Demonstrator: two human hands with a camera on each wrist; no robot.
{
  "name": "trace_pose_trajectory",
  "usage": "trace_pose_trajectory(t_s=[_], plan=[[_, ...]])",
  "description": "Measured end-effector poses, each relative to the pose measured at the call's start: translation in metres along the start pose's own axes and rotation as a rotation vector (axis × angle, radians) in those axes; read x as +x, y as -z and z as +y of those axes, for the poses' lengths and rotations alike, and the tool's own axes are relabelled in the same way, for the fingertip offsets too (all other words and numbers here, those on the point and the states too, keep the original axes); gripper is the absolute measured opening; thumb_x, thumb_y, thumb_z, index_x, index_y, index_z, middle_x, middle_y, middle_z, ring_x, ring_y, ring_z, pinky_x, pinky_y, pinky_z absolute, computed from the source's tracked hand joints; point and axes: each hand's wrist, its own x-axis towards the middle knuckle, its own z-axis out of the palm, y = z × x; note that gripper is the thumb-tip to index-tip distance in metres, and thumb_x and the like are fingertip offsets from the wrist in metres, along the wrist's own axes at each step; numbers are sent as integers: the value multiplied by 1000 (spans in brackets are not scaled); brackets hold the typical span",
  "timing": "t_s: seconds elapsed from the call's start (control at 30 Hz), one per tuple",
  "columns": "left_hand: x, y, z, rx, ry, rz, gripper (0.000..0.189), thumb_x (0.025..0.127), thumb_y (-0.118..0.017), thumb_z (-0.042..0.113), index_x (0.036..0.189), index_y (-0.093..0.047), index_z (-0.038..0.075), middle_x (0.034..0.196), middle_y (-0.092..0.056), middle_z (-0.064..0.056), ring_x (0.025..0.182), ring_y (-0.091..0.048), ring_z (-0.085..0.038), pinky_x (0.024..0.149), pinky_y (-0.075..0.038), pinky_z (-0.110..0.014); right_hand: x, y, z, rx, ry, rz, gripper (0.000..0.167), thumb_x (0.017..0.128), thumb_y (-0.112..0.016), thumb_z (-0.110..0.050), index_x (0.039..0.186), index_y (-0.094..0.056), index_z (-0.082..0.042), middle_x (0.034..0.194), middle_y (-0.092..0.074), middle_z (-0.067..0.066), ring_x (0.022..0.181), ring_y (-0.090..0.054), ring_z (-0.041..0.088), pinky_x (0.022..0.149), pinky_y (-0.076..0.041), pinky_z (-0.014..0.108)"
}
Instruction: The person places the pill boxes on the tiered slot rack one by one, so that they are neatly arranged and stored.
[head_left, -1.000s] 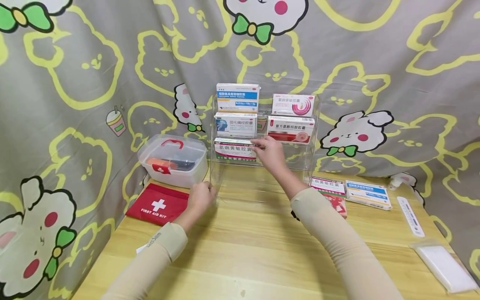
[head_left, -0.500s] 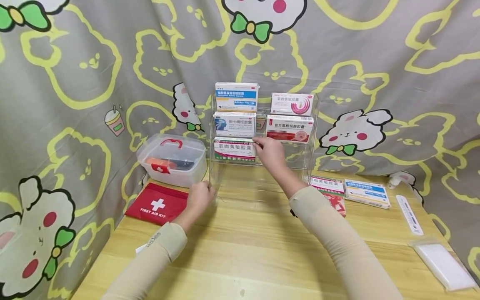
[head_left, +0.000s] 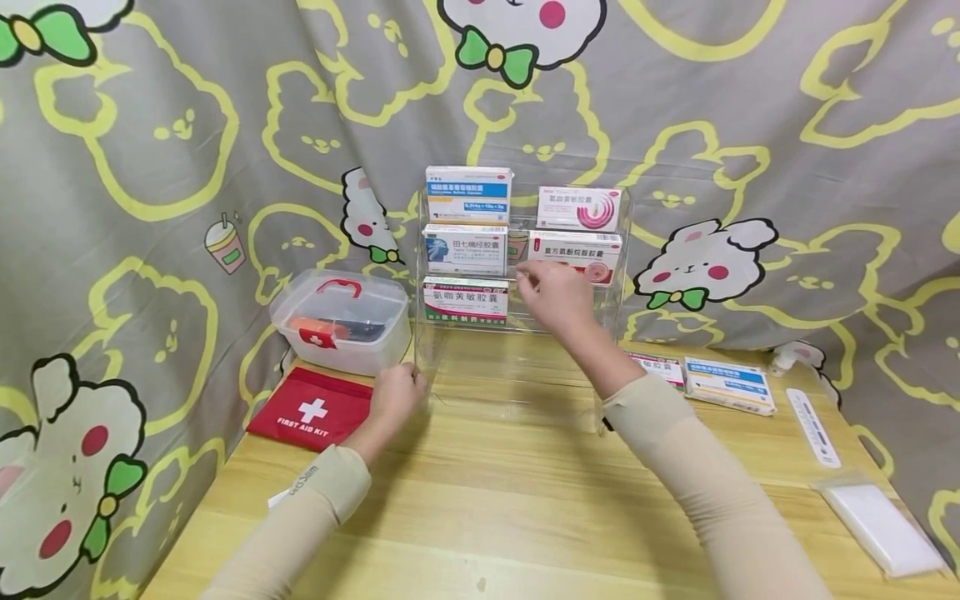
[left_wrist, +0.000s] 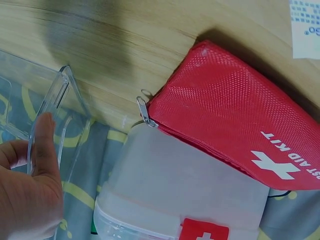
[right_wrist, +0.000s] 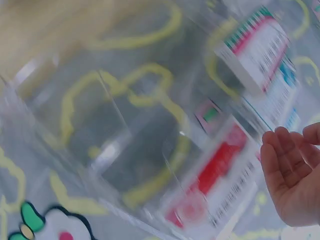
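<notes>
A clear acrylic display rack (head_left: 480, 367) stands on the table with medicine boxes in its tiers. My left hand (head_left: 397, 396) pinches its left side edge between thumb and fingers, as the left wrist view (left_wrist: 35, 175) shows. In the rack's left column are a green-and-maroon box (head_left: 466, 302), a box with a blue head picture (head_left: 466, 250) and a blue-and-white box (head_left: 469, 194). A red-and-white box (head_left: 576, 254) and a pink-ringed box (head_left: 577, 208) fill the right column. My right hand (head_left: 558, 296), holding nothing, hovers before the rack with fingers loosely bent, overlapping the red-and-white box.
Left of the rack are a translucent first-aid box (head_left: 341, 325) and a red first aid pouch (head_left: 311, 408). To the right lie another blue-and-white box (head_left: 729, 386), a partly hidden medicine box (head_left: 660, 371), a white strip-shaped item (head_left: 813, 427) and a white packet (head_left: 881, 529).
My right hand has come off the green-and-maroon box's right end and shifted slightly right and up. That box stays in the rack. The left hand keeps its grip on the rack.
</notes>
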Motion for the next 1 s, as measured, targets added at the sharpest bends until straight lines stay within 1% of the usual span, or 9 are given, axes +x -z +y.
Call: trace_pose_trajectory(t_s=[0.13, 0.27, 0.37, 0.5, 0.6, 0.7, 0.8, 0.9, 1.0], plan=[[0, 0, 2, -12, 0, 4, 15, 76, -58, 7, 61, -61, 7, 60, -61, -6, 57, -56, -28, 55, -46, -40, -5, 36, 6, 20, 14, 81, 26, 92, -50, -30, 101, -72, -18, 88, -71, 0, 71, -62, 19, 56, -43, 35], [0, 0, 1, -21, 5, 4, 15, 76, -59, 6, 61, -61, 7, 60, -61, -6, 56, -56, -26, 55, -46, -39, -12, 69, 18, 35, -26, 107, 29, 91, -49, -31, 101, -73, -17, 90, -71, 3, 78, -64, 22, 62, -44, 39], [0, -1, 0, -24, 3, 1, 15, 76, -59, 7, 61, -62, 7, 60, -60, -6, 56, -55, -25, 54, -45, -38, -20, 87, 33, 23, -78, 90, 31, 92, -48, -32, 104, -72, -17, 92, -70, 5, 81, -64, 22, 62, -42, 40], [-1, -1, -1, -27, 22, -11, 16, 77, -58, 6, 61, -61, 7, 60, -60, -5, 56, -54, -25, 54, -45, -37, -33, 106, 58, -4, -145, 54, 34, 93, -45, -35, 107, -71, -17, 94, -69, 7, 84, -63, 24, 62, -41, 42], [-1, 1, 0, -26, 43, -25, 16, 78, -58, 7, 62, -61, 8, 61, -60, -5, 57, -55, -25, 54, -45, -37, -45, 116, 79, -25, -195, 30, 36, 93, -43, -36, 106, -70, -17, 96, -69, 8, 87, -62, 27, 67, -40, 45], [-2, 3, 2, -25, 52, -41, 16, 78, -58, 8, 63, -61, 8, 62, -60, -5, 57, -55, -25, 54, -44, -37, -59, 121, 101, -46, -237, -35, 37, 94, -42, -36, 108, -69, -15, 99, -68, 10, 89, -61, 29, 68, -40, 46], [-2, 4, 3, -25, 51, -44, 15, 78, -58, 8, 63, -61, 8, 62, -60, -5, 58, -54, -25, 55, -44, -38, -74, 119, 121, -60, -266, -130, 38, 94, -44, -34, 112, -68, -11, 102, -67, 13, 87, -60, 32, 65, -41, 44], [-2, 4, 3, -28, 52, -43, 15, 78, -58, 8, 64, -61, 7, 62, -60, -5, 58, -55, -25, 56, -45, -38, -89, 111, 142, -72, -273, -222, 37, 93, -47, -34, 113, -66, -9, 104, -66, 15, 87, -59, 34, 61, -43, 42], [-2, 2, 3, -23, 57, -55, 15, 79, -57, 9, 64, -62, 7, 62, -60, -5, 58, -54, -24, 56, -45, -37, -106, 95, 163, -83, -255, -305, 36, 93, -50, -32, 115, -65, -9, 109, -65, 17, 94, -59, 39, 66, -46, 49]])
